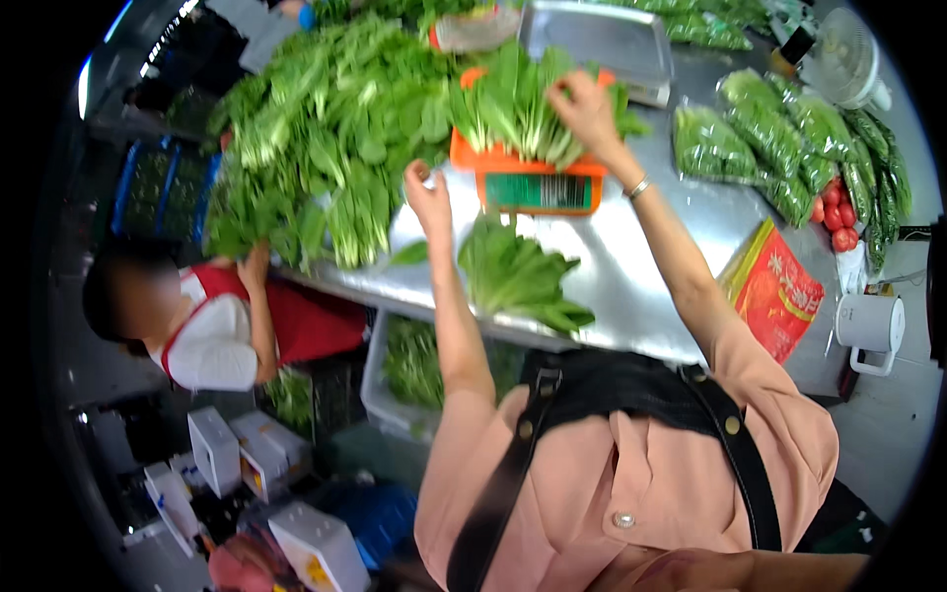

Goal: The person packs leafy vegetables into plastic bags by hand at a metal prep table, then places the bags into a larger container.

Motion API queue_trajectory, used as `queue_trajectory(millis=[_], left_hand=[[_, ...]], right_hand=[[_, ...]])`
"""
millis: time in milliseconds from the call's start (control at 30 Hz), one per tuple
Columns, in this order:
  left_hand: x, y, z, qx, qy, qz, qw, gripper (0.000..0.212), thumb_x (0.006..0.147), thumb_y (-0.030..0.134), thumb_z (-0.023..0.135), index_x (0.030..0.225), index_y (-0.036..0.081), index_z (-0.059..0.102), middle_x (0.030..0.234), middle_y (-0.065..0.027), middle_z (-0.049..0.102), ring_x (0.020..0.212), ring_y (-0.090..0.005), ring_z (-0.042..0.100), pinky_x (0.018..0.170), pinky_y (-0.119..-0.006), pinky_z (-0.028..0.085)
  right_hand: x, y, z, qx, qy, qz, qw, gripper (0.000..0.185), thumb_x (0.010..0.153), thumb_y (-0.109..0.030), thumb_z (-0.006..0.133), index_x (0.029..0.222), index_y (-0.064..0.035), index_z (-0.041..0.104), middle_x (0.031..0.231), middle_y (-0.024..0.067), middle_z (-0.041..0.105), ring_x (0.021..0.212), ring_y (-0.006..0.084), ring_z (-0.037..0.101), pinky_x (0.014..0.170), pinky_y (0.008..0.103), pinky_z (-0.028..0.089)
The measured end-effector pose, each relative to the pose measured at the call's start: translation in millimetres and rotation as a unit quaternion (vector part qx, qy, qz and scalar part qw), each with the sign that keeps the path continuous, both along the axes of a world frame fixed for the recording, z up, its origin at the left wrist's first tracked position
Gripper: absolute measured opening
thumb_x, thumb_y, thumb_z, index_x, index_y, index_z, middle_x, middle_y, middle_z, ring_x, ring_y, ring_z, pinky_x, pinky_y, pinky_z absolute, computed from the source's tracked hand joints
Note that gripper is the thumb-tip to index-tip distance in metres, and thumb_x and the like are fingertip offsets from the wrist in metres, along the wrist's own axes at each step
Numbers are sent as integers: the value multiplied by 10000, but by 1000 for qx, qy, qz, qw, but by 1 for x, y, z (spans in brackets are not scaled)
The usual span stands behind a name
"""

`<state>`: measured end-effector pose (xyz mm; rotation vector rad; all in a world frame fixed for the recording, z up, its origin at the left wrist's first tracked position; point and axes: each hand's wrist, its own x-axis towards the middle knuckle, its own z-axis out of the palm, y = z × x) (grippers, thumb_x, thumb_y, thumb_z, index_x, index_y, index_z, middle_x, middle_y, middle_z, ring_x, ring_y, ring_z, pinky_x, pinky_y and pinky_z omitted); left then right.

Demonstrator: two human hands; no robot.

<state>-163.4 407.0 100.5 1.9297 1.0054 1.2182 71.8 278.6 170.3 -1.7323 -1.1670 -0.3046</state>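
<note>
Leafy greens (527, 111) with pale stems lie on the tray of an orange scale (481, 160), which has a green display panel (538, 191). My right hand (586, 111) is over the right part of these greens, fingers bent; whether it grips a leaf is unclear. Left of the scale, my left hand (429, 198) is raised beside a large heap of loose greens (325, 133), its fingers curled but apart and nothing visible in them. Another bunch of leaves (514, 277) rests on the metal table (629, 296) between my forearms.
Bagged greens (714, 144), tomatoes (836, 214) and a red printed bag (777, 292) lie to the right. A metal-topped scale (595, 37) stands behind. At left, a person in a red apron (311, 318) touches the heap. Below the edge is a plastic bin (376, 370).
</note>
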Motion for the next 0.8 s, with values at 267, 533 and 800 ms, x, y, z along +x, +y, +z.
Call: queue_trajectory(millis=[267,533,800], left_hand=[[-122,-83,-42,-322,278,-144,893,493,644,249,741,982,-32,519,934,-154,574,835,-231,557,715,-315,455],[-91,-153,-32,-52,330,-58,941,269,682,77,666,878,-30,516,849,-206,513,812,-384,491,724,-442,402],[-87,-171,-17,-17,297,9,955,206,757,78,583,908,-53,530,865,-248,549,825,-404,521,722,-445,411]], right_hand=[[-67,-126,-37,-144,205,108,962,146,796,-118,577,771,23,550,673,96,561,544,165,523,516,270,414],[-116,-153,-71,-201,225,166,939,142,796,-132,557,768,6,567,686,117,575,560,222,548,535,309,440],[-123,-156,-77,-172,230,176,941,148,794,-148,558,771,-3,572,673,123,571,562,237,547,537,324,432]])
